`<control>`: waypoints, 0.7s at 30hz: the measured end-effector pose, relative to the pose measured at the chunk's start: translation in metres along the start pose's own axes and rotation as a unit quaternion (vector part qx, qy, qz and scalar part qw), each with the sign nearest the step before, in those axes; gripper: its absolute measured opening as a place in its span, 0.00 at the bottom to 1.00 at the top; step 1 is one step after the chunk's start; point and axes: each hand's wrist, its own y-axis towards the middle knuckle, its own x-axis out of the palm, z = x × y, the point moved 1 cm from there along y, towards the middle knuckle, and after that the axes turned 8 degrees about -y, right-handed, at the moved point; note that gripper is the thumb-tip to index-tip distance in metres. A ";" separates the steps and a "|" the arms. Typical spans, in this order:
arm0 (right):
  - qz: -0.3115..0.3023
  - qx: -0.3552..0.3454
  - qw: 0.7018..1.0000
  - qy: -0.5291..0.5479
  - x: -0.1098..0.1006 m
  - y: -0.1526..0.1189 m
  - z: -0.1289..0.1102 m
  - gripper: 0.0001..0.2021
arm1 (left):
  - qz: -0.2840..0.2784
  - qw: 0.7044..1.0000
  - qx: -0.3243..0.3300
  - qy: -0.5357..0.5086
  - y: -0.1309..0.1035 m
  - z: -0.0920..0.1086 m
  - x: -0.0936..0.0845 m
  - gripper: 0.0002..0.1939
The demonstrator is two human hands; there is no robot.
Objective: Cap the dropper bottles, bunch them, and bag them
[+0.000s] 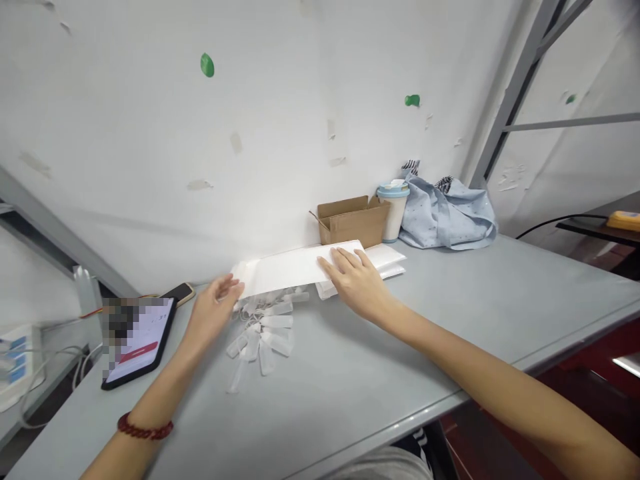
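Note:
A long white flat strip (285, 270), paper or plastic, spans the space between my hands, its left end looking glossy and partly see-through. My left hand (220, 300) is closed at that left end, thumb and fingers pinching its edge. Over the right part, my right hand (357, 280) lies flat with its fingers stretched out and spread. More white flat pieces (387, 260) lie beneath and to the right of it. Several translucent plastic tags (265, 337) with small loops are fanned out on the table below the strip, which covers some of them.
On the grey table (340, 393), a tablet-like device (150, 340) and a phone (180, 292) lie at left. An open cardboard box (353, 223), a lidded cup (395, 213) and a light blue cloth bag (445, 213) stand along the wall. A power strip (17, 367) with cables is far left.

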 end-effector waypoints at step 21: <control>-0.074 -0.090 0.970 0.212 -0.035 -0.010 -0.038 0.42 | -0.315 0.916 -0.144 -0.204 -0.054 0.044 0.025 0.09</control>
